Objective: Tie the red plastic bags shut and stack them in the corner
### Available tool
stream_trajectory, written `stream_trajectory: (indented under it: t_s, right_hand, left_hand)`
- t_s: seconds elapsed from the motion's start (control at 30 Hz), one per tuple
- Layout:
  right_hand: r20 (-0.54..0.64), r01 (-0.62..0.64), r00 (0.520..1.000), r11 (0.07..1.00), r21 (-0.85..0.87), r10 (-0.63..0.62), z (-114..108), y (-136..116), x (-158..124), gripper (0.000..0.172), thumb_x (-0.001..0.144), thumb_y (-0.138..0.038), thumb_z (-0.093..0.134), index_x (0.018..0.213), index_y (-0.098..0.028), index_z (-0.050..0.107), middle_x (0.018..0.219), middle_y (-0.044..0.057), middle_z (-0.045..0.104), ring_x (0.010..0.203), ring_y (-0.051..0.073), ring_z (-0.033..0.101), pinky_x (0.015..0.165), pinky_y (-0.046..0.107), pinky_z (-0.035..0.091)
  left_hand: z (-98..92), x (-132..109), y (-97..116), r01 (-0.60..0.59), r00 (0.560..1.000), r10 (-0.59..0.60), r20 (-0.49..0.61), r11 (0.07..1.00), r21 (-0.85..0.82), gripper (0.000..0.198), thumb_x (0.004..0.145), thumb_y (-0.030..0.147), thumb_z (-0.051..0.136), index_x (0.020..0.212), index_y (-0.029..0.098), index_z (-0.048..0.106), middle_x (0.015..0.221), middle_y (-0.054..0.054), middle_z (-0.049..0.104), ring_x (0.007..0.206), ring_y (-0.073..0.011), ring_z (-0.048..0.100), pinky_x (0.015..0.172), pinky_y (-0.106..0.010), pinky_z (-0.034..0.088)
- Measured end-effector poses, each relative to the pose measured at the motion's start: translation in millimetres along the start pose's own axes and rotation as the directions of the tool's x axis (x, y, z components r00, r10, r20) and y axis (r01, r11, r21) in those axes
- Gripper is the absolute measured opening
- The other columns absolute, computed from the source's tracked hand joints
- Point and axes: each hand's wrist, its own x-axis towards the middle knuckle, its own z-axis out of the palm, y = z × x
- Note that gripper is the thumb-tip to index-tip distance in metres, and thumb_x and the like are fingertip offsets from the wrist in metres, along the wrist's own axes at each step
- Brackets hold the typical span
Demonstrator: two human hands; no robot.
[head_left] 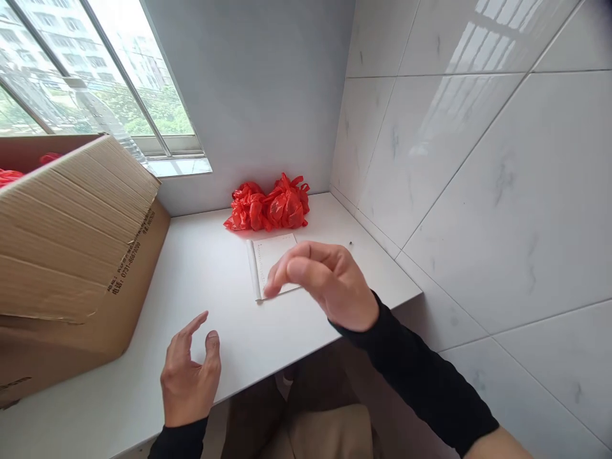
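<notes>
My left hand [190, 370] is raised over the front part of the white table, thumb and fingers apart, with nothing in it. My right hand [329, 280] hovers in front of a white notepad [277, 252] and covers its lower right part. Its fingers are bent forward with the thumb below them, and I see nothing held there. The notepad lies flat, with small printed marks and a pale strip along its left edge. Behind it, against the wall, sit tied red plastic bags [270, 204]; their contents are hidden.
A big cardboard box [71, 242] with a folded-out flap and red plastic inside stands at the left. A clear bottle [102, 115] is by the window behind it. The white table [201, 255] meets a tiled wall [468, 191] on the right. A small dark speck lies near that wall.
</notes>
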Motion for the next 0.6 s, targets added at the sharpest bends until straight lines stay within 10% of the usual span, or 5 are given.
stream_trajectory:
  t_s: [0.27,0.6]
  right_hand:
    - [-0.407,-0.373,0.859,0.924,-0.079,0.312,-79,130,56,0.043,0.076,-0.054,0.07,0.097,-0.017,0.065,0.086,0.007,0.074,0.072,0.014,0.068,0.073,0.033,0.059]
    - [-0.669,-0.49,0.74,0.733,-0.472,0.064,-108,198,198,0.055,0.068,-0.032,0.078,0.116,-0.012,0.062,0.128,0.021,0.062,0.127,0.034,0.05,0.105,0.048,0.04]
  left_hand:
    - [39.1,36,-23,0.016,0.998,-0.019,-0.061,0.999,-0.048,0.032,0.089,0.033,0.055,0.117,0.021,0.065,0.117,-0.009,0.07,0.11,-0.0281,0.065,0.076,-0.035,0.052]
    - [44.0,61,-34,0.231,0.966,-0.246,-0.083,0.961,-0.152,0.036,0.087,0.038,0.055,0.121,0.027,0.062,0.113,-0.006,0.072,0.108,-0.0276,0.066,0.055,-0.028,0.045]
